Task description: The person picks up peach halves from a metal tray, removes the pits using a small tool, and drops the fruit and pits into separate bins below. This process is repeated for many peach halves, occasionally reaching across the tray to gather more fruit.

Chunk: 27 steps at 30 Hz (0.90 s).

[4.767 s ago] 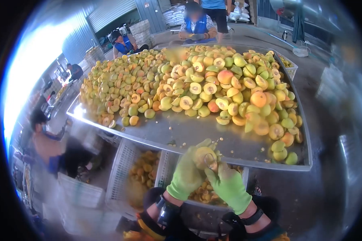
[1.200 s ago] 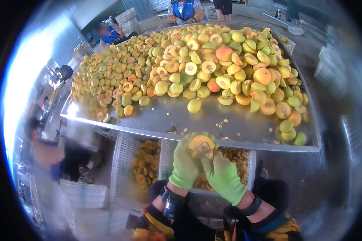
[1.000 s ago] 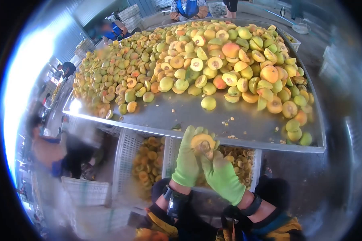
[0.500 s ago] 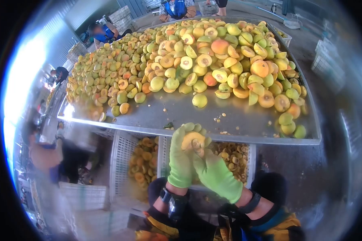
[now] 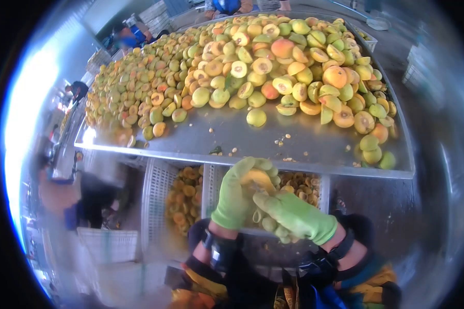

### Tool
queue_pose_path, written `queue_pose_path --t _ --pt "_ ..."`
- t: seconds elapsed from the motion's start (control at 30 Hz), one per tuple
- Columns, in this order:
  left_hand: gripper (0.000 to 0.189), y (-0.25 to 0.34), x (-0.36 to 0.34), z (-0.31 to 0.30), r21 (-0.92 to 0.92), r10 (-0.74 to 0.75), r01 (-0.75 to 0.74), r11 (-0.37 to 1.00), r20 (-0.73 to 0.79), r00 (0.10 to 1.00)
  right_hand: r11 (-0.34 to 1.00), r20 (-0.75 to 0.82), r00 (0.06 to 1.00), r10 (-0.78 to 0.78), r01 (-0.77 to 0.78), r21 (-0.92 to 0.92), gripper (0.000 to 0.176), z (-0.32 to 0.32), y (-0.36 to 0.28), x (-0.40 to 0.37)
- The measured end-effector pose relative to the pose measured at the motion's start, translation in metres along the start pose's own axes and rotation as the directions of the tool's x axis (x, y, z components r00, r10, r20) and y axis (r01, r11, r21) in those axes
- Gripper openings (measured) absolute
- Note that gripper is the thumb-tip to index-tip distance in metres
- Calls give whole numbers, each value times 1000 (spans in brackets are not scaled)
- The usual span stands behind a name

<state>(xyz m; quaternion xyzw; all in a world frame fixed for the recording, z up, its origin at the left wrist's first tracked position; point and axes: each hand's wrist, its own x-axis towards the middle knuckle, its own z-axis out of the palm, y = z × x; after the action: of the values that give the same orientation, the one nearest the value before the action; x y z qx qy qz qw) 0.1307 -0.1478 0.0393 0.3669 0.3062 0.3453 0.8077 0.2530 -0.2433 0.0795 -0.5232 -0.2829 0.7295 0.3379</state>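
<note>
My left hand (image 5: 237, 193), in a green glove, is wrapped around a yellow peach half (image 5: 260, 179) above the crates. Close against it from the right is my gloved right hand (image 5: 294, 213), its thumb near the fruit and its fingers curled. A small thin loop (image 5: 256, 215) shows by the right fingers; what they grip is mostly hidden. Beyond both hands, a large heap of whole and halved peaches (image 5: 263, 67) covers much of a metal table (image 5: 191, 136).
Below the table's front edge stand white plastic crates (image 5: 157, 193) holding peach halves (image 5: 185, 198). Loose pits and bits (image 5: 281, 140) lie on the metal. Another person (image 5: 131, 37) is at the far left side, and one in blue (image 5: 227, 6) sits behind the heap.
My right hand has turned and shifted right, its fingers now curled below the peach half. The left hand has closed further around the fruit. The view has tilted slightly.
</note>
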Motion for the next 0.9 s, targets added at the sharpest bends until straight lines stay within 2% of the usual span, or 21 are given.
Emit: queue_pose_path --t 0.03,0.1,0.13,0.2,0.23,0.27,0.3,0.4,0.47,0.57,0.63,0.67,0.7,0.73,0.77,0.83,0.87,0.9 --pt "36 1 -1 -4 -11 3 -3 1000 -18 1000 1000 12 1000 15 -14 -9 49 -3 3 1" --pt "33 5 4 -9 -48 -108 114 992 113 988 982 174 984 44 -75 174 49 -10 8 6" --pt "33 7 8 -11 -51 -104 111 993 111 988 975 182 982 41 -79 207 50 -9 10 6" --pt "32 8 13 -17 91 -121 102 991 234 965 987 167 985 40 -66 148 50 -12 9 5" --pt "32 8 15 -18 92 -127 108 990 226 966 995 154 987 37 -51 84 50 -12 8 5" --pt "28 9 18 -17 164 -150 115 980 222 963 993 125 987 99 -107 52 51 -11 6 7" --pt "25 10 20 -15 235 -171 117 965 223 960 994 125 988 95 -102 49 51 -11 7 7" --pt "21 5 10 -14 160 -105 65 985 254 962 986 191 979 67 -94 138 50 -15 19 9" --pt "21 2 9 -16 103 -79 53 993 265 961 933 351 936 -31 -98 345 48 -16 30 14" --pt "31 1 12 -19 113 -144 117 987 269 952 942 284 957 61 -149 299 47 -16 32 16" --pt "33 5 14 -17 325 -211 123 938 251 945 955 247 965 84 -149 258 49 -13 30 13" --pt "33 7 14 -17 324 -213 123 938 257 943 965 207 973 101 -147 217 50 -13 29 12" --pt "34 9 15 -17 552 -165 14 834 224 961 965 199 975 99 -143 220 50 -14 33 15" --pt "34 9 16 -16 744 -108 -84 663 206 973 929 270 960 68 -159 334 51 -14 41 21" --pt "34 6 16 -15 743 -111 -87 663 213 971 880 337 941 26 -182 439 51 -14 46 24" --pt "28 -1 12 -13 638 139 -271 721 250 958 861 373 928 -17 -176 477 51 -14 45 24" --pt "28 -2 13 -15 636 143 -272 722 248 958 841 411 910 -60 -176 512 51 -14 44 25" --pt "32 -3 16 -19 408 40 -94 908 140 989 846 413 909 -55 -177 503 51 -10 41 25"
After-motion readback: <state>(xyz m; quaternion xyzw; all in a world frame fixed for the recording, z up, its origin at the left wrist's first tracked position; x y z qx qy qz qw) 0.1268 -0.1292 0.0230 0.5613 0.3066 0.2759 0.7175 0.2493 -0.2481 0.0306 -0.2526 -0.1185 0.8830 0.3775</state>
